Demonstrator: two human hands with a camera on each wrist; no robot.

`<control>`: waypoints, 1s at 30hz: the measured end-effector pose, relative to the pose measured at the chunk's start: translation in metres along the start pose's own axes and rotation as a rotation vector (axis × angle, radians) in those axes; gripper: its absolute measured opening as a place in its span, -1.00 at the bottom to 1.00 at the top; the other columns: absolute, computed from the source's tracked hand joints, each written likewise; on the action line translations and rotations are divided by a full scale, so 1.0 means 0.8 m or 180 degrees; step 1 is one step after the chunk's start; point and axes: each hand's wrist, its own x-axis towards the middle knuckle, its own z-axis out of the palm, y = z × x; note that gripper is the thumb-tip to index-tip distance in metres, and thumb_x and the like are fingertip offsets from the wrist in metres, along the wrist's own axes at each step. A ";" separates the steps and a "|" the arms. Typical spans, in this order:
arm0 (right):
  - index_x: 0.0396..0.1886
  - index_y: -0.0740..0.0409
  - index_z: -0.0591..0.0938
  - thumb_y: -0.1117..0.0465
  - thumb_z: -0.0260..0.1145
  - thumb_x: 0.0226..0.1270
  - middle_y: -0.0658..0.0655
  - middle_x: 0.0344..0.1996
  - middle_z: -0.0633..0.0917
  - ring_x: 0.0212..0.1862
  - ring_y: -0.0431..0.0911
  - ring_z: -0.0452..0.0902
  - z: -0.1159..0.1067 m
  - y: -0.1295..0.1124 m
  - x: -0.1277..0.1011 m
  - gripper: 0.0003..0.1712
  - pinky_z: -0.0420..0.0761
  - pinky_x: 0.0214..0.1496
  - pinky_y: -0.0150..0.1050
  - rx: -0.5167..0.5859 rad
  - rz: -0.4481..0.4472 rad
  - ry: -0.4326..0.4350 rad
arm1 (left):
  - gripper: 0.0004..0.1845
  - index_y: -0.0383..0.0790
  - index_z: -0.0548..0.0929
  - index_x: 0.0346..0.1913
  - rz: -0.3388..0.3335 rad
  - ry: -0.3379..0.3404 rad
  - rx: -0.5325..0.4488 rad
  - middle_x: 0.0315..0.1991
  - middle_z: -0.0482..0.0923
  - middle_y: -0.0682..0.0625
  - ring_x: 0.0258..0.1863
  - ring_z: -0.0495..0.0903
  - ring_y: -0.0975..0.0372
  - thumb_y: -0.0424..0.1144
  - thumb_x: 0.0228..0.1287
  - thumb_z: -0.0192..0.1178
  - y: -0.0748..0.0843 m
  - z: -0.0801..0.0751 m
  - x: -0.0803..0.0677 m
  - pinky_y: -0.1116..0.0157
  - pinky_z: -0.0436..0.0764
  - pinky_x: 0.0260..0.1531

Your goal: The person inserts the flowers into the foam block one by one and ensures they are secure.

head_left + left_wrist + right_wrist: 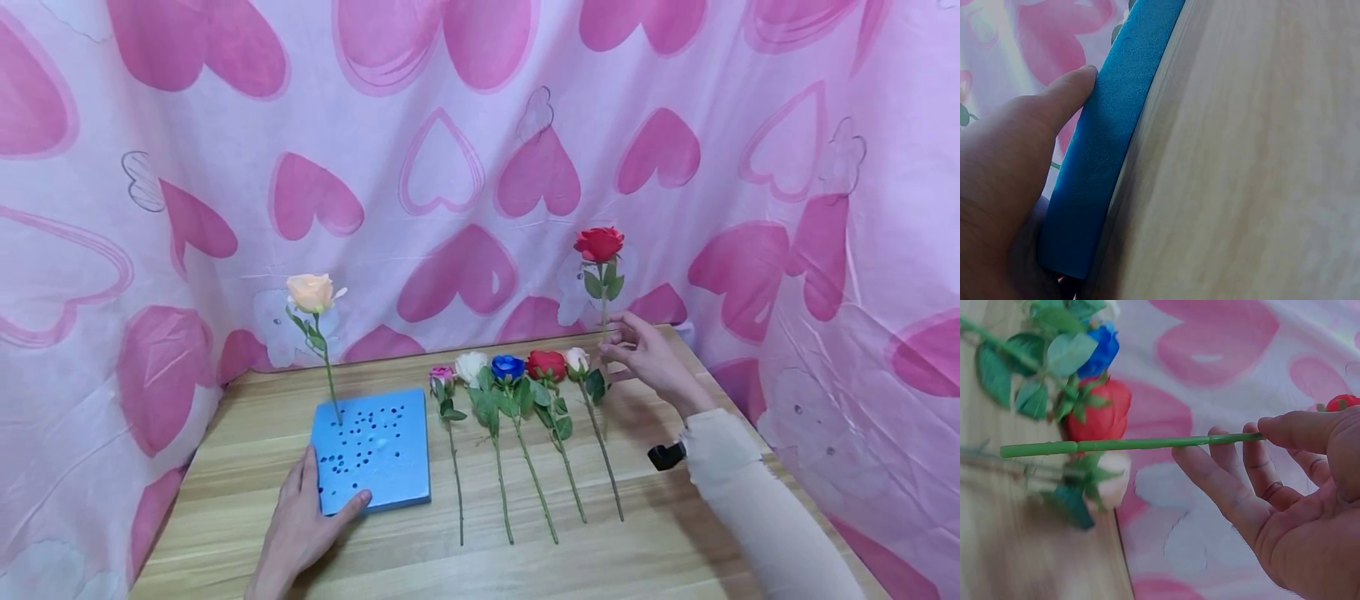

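Note:
My right hand pinches the green stem of a red rose between thumb and fingers. The rose stands upright above the table's back right, bloom up, its bare lower stem below the fingers. At the left, my left hand holds the near left corner of a blue foam block dotted with small holes. Its thumb lies at the front top edge, fingers along the left side; the left wrist view shows the thumb against the block's side. A cream rose stands in the block's back left.
Several roses lie in a row on the wooden table, blooms away from me: pink, white, blue, red and pale pink. A heart-patterned curtain closes off the back and sides.

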 end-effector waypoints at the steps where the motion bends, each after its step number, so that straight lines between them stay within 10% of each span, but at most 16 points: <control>1: 0.51 0.16 0.43 0.37 0.30 0.70 0.40 0.00 0.65 -0.05 0.02 0.82 0.004 -0.002 0.004 -0.49 0.84 0.02 0.37 0.0013 -0.0007 -0.0006 | 0.59 -0.40 -0.43 0.78 0.0012 0.0010 -0.0001 0.75 -0.30 -0.60 0.70 -0.09 -0.48 0.70 0.28 0.20 0.000 0.000 0.000 -0.42 0.02 0.66; 30: 0.59 0.11 0.45 0.27 0.34 0.72 0.43 0.13 0.71 -0.02 0.09 0.80 0.092 -0.045 0.072 -0.44 0.88 -0.01 0.22 0.0113 -0.0449 0.0008 | 0.55 -0.39 -0.39 0.79 0.0092 0.0121 -0.0053 0.75 -0.24 -0.59 0.69 -0.04 -0.48 0.66 0.31 0.23 0.001 0.001 -0.004 -0.43 0.06 0.65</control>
